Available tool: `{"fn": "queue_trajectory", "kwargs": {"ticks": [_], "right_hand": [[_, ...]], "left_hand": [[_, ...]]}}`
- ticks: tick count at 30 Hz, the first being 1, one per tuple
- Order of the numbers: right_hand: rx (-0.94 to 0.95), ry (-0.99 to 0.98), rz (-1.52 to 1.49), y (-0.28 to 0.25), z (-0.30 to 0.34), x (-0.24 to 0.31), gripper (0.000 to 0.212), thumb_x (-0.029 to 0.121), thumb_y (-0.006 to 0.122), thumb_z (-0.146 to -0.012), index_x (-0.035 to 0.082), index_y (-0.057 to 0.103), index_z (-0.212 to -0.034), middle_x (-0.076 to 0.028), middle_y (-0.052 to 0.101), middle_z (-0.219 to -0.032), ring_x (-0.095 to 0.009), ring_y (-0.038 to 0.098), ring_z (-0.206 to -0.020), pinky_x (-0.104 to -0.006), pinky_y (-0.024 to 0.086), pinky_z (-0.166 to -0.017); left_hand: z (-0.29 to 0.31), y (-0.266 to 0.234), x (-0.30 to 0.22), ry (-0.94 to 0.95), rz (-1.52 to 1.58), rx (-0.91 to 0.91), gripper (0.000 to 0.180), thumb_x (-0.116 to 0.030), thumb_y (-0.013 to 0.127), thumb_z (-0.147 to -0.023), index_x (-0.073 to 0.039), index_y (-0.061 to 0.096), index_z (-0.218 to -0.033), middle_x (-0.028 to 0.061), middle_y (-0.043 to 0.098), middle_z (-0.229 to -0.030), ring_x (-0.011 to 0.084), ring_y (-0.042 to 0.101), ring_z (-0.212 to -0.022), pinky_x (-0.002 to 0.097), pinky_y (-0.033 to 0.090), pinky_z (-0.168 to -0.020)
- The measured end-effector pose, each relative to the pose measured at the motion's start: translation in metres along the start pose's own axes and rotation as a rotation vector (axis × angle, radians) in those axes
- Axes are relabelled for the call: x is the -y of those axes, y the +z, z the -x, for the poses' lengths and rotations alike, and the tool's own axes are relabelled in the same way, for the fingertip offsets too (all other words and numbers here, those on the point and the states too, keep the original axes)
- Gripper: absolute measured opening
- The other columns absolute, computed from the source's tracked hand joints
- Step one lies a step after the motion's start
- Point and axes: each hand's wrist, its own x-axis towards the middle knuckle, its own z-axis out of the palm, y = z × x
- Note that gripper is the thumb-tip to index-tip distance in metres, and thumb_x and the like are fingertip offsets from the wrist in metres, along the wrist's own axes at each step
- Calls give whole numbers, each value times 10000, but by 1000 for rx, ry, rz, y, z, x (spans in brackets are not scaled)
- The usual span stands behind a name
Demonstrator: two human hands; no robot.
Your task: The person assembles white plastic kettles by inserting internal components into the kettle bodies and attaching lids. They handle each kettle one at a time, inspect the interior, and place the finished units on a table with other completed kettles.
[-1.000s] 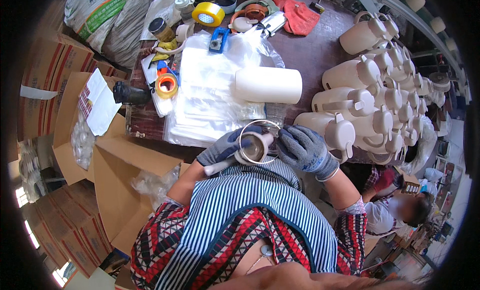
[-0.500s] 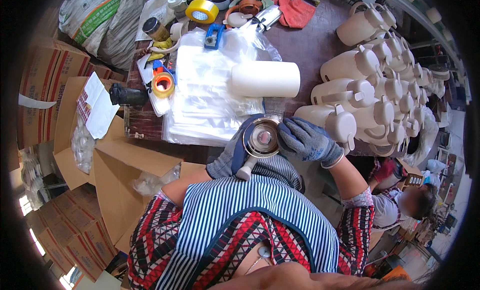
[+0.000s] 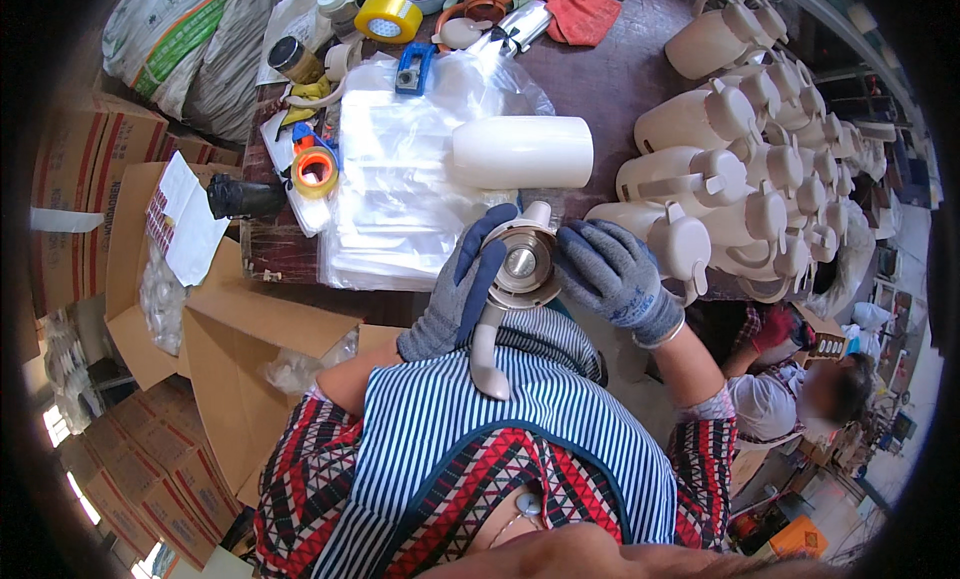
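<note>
Between my gloved hands, in front of my striped apron, is a round beige jug top (image 3: 524, 267) with a metallic-looking rim and a deep hollow in its middle. Its curved handle (image 3: 487, 357) hangs toward me, and a short spout points away. My left hand (image 3: 452, 291), in a grey and blue glove, grips the ring from its left side. On the opposite side the fingers of my right hand (image 3: 612, 282) are curled onto the rim. A glossy white cylindrical jug body (image 3: 523, 152) lies on its side just beyond, on a pile of clear plastic bags (image 3: 390, 179).
Several beige jugs (image 3: 690, 174) with lids and handles crowd the table's right side. Rolls of tape (image 3: 388, 19), a blue tape cutter (image 3: 413, 69) and a red cloth (image 3: 578, 13) lie farther back. Open cardboard boxes (image 3: 250, 319) stand at left. Another person (image 3: 770, 399) works at right.
The jug top has tilted in my hands: its handle now shows at full length toward me, and the spout has come into sight at the far side. My left fingers have opened out somewhat along the ring.
</note>
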Motion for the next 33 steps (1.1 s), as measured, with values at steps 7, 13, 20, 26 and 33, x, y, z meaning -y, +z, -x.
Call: {"fn": "queue_trajectory", "kwargs": {"ticks": [7,13,20,26,33], "right_hand": [[-395,844,-766,8,-21,66,362,57,670,-912,45,648,-1274,-166,635,-1230,-227,662,-1054,-328,546,-871],[-441,862,-591,22,-19,61,321,49,660,-911,28,684,-1231,-137,649,-1130,-221,645,-995,-319,523,-869],[-521,921,-700,20,-23,66,324,69,647,-919,23,683,-1238,-142,648,-1138,-240,614,-1050,-336,486,-942],[-500,886,-677,11,-26,70,306,100,611,-954,7,672,-1238,-137,625,-1105,-249,582,-1012,-355,469,-926],[-512,773,-698,8,-25,70,275,114,545,-1001,-11,625,-1233,-156,611,-1208,-275,575,-1124,-368,442,-1005]], "left_hand": [[-6,0,-6,31,-107,-103,517,-326,502,-1054,-16,407,-1457,177,481,-1419,268,486,-1325,362,378,-1150],[-9,4,-6,17,-25,-97,494,-341,526,-1043,-14,446,-1403,163,514,-1353,239,523,-1267,353,425,-1110],[-20,-3,-15,44,95,-39,462,-343,523,-1045,-7,462,-1356,131,531,-1288,201,557,-1197,334,466,-1062],[-18,-5,-17,46,155,8,517,-387,483,-1055,-1,428,-1395,157,529,-1321,228,549,-1233,352,447,-1087],[-15,-6,-11,57,296,40,510,-375,457,-1062,1,430,-1405,178,526,-1370,240,536,-1269,374,426,-1109]]}}
